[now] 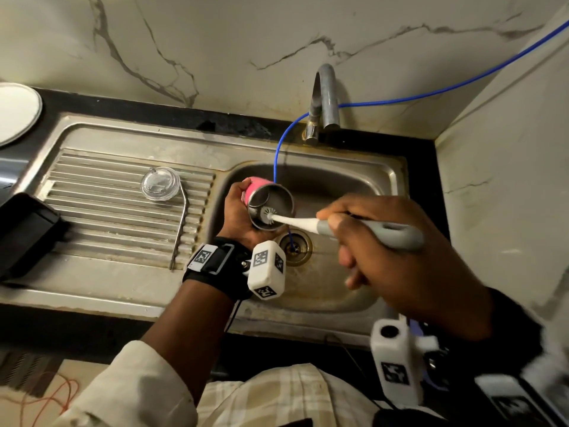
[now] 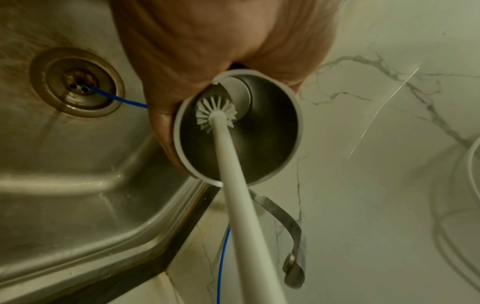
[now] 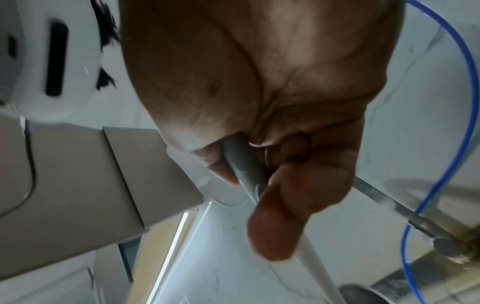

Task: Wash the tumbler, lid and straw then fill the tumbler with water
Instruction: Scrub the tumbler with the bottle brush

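My left hand (image 1: 237, 214) grips a pink tumbler (image 1: 257, 188) with a steel inside over the sink basin, tilted on its side with its mouth toward my right hand. My right hand (image 1: 378, 241) holds the grey handle of a bottle brush (image 1: 308, 224). The white brush head (image 2: 215, 112) sits inside the tumbler (image 2: 272, 131) near its bottom. In the right wrist view my fingers wrap the brush handle (image 3: 241, 164). A clear lid (image 1: 160, 183) lies on the ribbed draining board, and a bent metal straw (image 1: 180, 229) lies beside it.
A steel sink (image 1: 354, 288) with a drain (image 1: 294, 246) lies below my hands. A tap (image 1: 324, 100) stands at the back, and a thin blue tube (image 1: 278, 152) runs from it into the drain. A white plate (image 1: 15, 112) and a black object (image 1: 24, 229) sit at the left.
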`<state>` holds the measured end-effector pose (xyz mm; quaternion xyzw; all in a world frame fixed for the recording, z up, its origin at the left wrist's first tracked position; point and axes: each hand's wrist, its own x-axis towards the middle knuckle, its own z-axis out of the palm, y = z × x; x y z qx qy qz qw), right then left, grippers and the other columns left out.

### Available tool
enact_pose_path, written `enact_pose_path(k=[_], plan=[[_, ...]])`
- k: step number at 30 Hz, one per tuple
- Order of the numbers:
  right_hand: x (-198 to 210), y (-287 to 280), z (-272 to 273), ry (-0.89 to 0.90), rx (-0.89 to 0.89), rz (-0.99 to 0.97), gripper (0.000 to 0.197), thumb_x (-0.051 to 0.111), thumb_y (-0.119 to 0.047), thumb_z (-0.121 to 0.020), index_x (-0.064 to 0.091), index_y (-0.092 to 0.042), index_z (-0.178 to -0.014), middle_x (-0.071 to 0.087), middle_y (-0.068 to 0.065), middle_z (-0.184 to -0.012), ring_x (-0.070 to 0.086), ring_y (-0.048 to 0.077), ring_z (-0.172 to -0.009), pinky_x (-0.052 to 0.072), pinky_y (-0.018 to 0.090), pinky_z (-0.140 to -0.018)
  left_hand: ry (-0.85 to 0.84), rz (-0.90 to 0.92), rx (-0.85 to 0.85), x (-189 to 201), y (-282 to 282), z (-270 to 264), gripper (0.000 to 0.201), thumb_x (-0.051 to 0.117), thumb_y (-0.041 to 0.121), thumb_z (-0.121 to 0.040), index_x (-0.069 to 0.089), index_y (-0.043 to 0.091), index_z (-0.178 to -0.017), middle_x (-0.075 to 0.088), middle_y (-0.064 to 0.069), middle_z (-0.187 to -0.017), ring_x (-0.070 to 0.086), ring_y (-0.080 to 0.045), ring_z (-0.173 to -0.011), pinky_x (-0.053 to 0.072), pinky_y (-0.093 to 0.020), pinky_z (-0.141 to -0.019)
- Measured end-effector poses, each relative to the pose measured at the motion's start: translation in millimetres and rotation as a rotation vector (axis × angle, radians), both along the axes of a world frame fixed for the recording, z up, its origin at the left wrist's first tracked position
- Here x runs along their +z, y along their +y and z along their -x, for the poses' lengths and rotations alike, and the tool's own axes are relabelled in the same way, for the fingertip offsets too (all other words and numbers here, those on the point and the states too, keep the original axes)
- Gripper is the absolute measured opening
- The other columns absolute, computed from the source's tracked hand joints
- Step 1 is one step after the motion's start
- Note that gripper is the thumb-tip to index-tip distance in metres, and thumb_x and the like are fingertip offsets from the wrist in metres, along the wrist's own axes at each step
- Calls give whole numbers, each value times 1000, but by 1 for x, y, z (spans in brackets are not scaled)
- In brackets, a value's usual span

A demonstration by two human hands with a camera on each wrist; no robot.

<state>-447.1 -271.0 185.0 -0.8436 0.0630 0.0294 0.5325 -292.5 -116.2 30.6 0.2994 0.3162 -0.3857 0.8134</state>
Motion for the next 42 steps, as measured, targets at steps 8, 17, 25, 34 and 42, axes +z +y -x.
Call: enact_pose_path(k=[8, 17, 25, 34, 42], plan=[[4, 4, 6, -80, 48, 72, 23, 55, -23, -99, 70, -10, -88, 62, 10, -66, 61, 28, -54, 50, 51, -52, 20, 22, 94, 2, -1, -4, 61, 56, 56, -86, 68, 3, -115, 70, -19, -103, 65, -34, -100, 43, -44, -112], [-19, 8, -25, -38, 31, 110, 22, 58, -19, -102, 72, -13, -87, 64, -4, -62, 66, 16, -58, 56, 45, -54, -32, -84, 21, -2, -5, -3, 62, 39, 49, -100, 67, 0, -125, 72, -23, -121, 66, -39, -113, 48, -52, -107], [7, 3, 6, -49, 87, 68, 19, 58, -18, -101, 71, -11, -90, 62, 8, -65, 62, 25, -54, 49, 48, -52, -67, -174, 20, -2, 1, -6, 48, 39, 47, -103, 67, 9, -103, 74, -14, -83, 65, -32, -89, 50, -44, -88], [-30, 20, -28, -81, 15, 168, 21, 61, -16, -99, 68, -12, -80, 60, -3, -59, 62, 18, -56, 48, 33, -51, -139, -122, -69, 2, -11, 0, 52, 36, 45, -106, 66, 4, -98, 74, -18, -87, 75, -29, -69, 61, -36, -66], [9, -2, 3, -33, 77, 86, 23, 55, -21, -101, 71, -11, -88, 62, 8, -63, 61, 25, -51, 47, 47, -50, -46, -147, -41, -5, 0, -8, 60, 45, 59, -95, 70, 5, -105, 75, -17, -89, 65, -33, -93, 47, -45, -98]])
